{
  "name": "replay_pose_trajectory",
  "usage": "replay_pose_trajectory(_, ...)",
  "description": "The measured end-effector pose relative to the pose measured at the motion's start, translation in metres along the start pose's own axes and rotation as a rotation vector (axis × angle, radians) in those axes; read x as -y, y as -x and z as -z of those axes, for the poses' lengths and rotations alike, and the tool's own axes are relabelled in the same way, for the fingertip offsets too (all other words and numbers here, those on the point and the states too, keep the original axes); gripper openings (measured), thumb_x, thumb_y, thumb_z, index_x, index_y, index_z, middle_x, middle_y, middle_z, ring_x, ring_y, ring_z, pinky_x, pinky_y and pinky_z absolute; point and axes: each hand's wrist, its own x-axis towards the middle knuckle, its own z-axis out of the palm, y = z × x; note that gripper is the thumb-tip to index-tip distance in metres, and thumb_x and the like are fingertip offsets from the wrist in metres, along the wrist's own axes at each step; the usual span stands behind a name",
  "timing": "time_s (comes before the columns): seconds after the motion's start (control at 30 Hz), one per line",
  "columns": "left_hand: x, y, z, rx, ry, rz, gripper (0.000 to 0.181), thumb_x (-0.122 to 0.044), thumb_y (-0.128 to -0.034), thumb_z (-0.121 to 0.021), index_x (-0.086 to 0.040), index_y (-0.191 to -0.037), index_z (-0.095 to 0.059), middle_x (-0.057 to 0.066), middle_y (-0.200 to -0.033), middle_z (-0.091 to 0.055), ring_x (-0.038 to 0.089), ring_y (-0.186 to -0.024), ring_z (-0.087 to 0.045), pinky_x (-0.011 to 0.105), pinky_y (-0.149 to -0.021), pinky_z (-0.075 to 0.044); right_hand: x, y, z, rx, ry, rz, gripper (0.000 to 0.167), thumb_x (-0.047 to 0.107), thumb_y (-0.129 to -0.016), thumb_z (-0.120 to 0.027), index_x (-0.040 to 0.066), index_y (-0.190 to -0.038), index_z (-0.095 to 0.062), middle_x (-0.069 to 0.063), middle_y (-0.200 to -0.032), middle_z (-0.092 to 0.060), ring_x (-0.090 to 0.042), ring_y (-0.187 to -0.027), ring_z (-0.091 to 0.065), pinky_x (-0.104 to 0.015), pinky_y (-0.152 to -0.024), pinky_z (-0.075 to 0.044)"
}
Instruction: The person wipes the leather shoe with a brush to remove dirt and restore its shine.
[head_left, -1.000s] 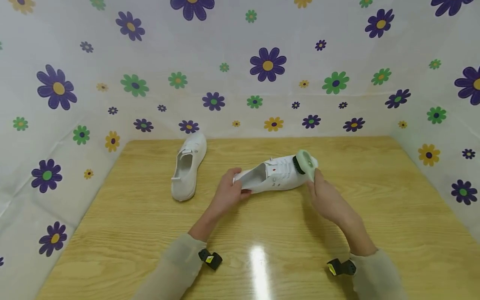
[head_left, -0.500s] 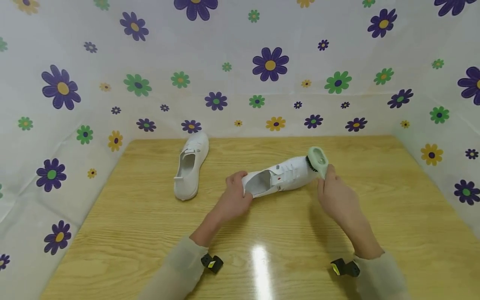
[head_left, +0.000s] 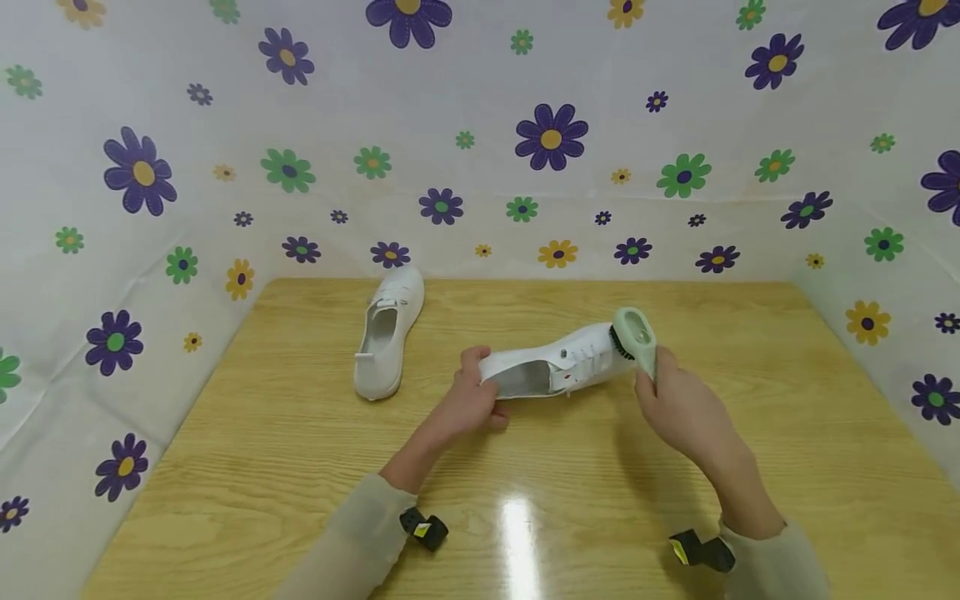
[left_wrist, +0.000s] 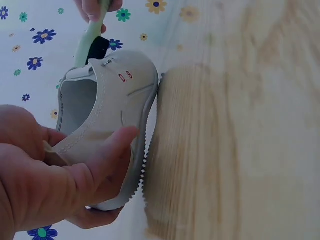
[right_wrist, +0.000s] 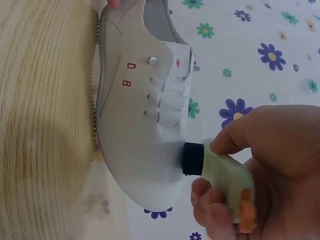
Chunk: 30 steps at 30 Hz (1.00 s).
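Observation:
A white lace-up shoe [head_left: 592,354] is held by its heel in my left hand [head_left: 468,400], thumb on the outer side in the left wrist view. Its toe points right and its opening tilts toward me. My right hand [head_left: 686,408] grips a pale green brush [head_left: 636,329] by the handle. The dark bristles [right_wrist: 192,159] touch the toe area of the shoe in the right wrist view. Red letters mark the shoe's side [right_wrist: 129,75]. The second white shoe [head_left: 386,333] stands on the table to the left, touched by neither hand.
The wooden table [head_left: 300,475] runs back to a white flower-printed cloth [head_left: 450,100], which also hangs at both sides. A small black device [head_left: 423,529] sits at the left wrist, another device [head_left: 701,550] at the right.
The brush has shifted right over the shoe's toe, then slightly nearer to me. The held shoe has moved a little right and rolled in my left hand. The other shoe stays on the table.

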Motion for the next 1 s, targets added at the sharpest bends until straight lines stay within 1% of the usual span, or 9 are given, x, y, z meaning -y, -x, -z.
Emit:
replay_pose_trajectory(0.13,0.003,-0.006,-0.003,-0.011,0.192,-0.023,0.068,0.009,-0.0914,-0.034,-0.003,-0.152,-0.007,0.032,-0.145,-0.016,0.037,-0.109,-0.054,0.042,-0.089,-0.054,-0.007,0.0,0.001,0.062,-0.056,-0.018,0.058,0.024,-0.102,-0.037,-0.018,-0.141,-0.025,-0.01,-0.072,-0.049,-0.02,-0.055,-0.046,-0.032,-0.046,-0.039)
replay_pose_trajectory(0.2,0.005,-0.007,-0.004,-0.004,0.222,-0.069,0.07,0.012,-0.0902,-0.034,-0.002,-0.152,-0.005,0.031,-0.147,-0.014,0.039,-0.123,-0.043,0.046,-0.099,-0.047,-0.01,-0.002,0.002,0.087,-0.077,-0.033,0.059,0.024,-0.101,-0.038,-0.018,-0.14,-0.024,-0.01,-0.074,-0.049,-0.02,-0.057,-0.046,-0.032,-0.048,-0.039)
replay_pose_trajectory(0.27,0.006,-0.007,-0.002,0.004,0.109,-0.139,0.073,0.012,-0.0882,-0.036,-0.002,-0.152,-0.005,0.029,-0.149,-0.011,0.037,-0.131,-0.031,0.049,-0.108,-0.039,-0.013,-0.003,0.004,0.114,-0.099,-0.056,0.058,0.024,-0.099,-0.04,-0.017,-0.137,-0.025,-0.011,-0.075,-0.049,-0.02,-0.059,-0.046,-0.033,-0.049,-0.039)
replay_pose_trajectory(0.4,0.007,-0.002,0.004,0.039,-0.287,-0.255,0.078,0.009,-0.0838,-0.04,-0.002,-0.152,-0.003,0.03,-0.149,-0.008,0.037,-0.137,-0.017,0.049,-0.114,-0.024,-0.02,-0.006,0.004,0.167,-0.176,-0.101,0.053,0.023,-0.097,-0.043,-0.013,-0.131,-0.026,-0.012,-0.078,-0.048,-0.02,-0.059,-0.046,-0.032,-0.049,-0.04)
replay_pose_trajectory(0.47,0.008,0.0,0.009,0.077,-0.429,-0.263,0.08,0.008,-0.0841,-0.042,-0.002,-0.152,-0.001,0.031,-0.15,-0.005,0.037,-0.139,-0.014,0.049,-0.114,-0.023,-0.025,-0.008,0.003,0.176,-0.218,-0.11,0.049,0.02,-0.096,-0.042,-0.011,-0.13,-0.026,-0.012,-0.079,-0.047,-0.02,-0.058,-0.046,-0.032,-0.048,-0.041)
replay_pose_trajectory(0.57,0.007,0.004,0.015,0.123,-0.541,-0.233,0.082,0.005,-0.0856,-0.046,-0.002,-0.153,0.0,0.033,-0.149,-0.005,0.04,-0.138,-0.02,0.049,-0.111,-0.029,-0.029,-0.011,0.0,0.175,-0.284,-0.109,0.039,0.014,-0.096,-0.039,-0.009,-0.126,-0.029,-0.012,-0.08,-0.045,-0.02,-0.058,-0.046,-0.032,-0.051,-0.045)
replay_pose_trajectory(0.73,0.004,0.007,0.022,0.141,-0.622,-0.181,0.084,-0.007,-0.0888,-0.056,-0.005,-0.154,-0.003,0.032,-0.148,-0.015,0.04,-0.133,-0.032,0.05,-0.109,-0.034,-0.031,-0.013,-0.003,0.169,-0.394,-0.11,0.03,0.012,-0.098,-0.036,-0.007,-0.121,-0.033,-0.016,-0.087,-0.048,-0.022,-0.064,-0.05,-0.035,-0.056,-0.05)
replay_pose_trajectory(0.87,0.002,0.007,0.024,0.15,-0.584,-0.142,0.085,-0.012,-0.0882,-0.065,-0.006,-0.151,-0.009,0.027,-0.144,-0.022,0.036,-0.128,-0.036,0.048,-0.107,-0.035,-0.031,-0.012,-0.002,0.154,-0.421,-0.126,0.034,0.015,-0.099,-0.036,-0.008,-0.124,-0.035,-0.023,-0.1,-0.053,-0.024,-0.069,-0.054,-0.037,-0.057,-0.052)
replay_pose_trajectory(1.0,-0.002,0.009,0.022,0.157,-0.549,-0.109,0.091,-0.011,-0.0799,-0.075,-0.006,-0.148,-0.014,0.025,-0.138,-0.029,0.034,-0.119,-0.041,0.042,-0.098,-0.041,-0.033,-0.011,0.0,0.142,-0.439,-0.145,0.041,0.016,-0.1,-0.036,-0.011,-0.131,-0.034,-0.028,-0.112,-0.054,-0.026,-0.072,-0.057,-0.038,-0.058,-0.053)
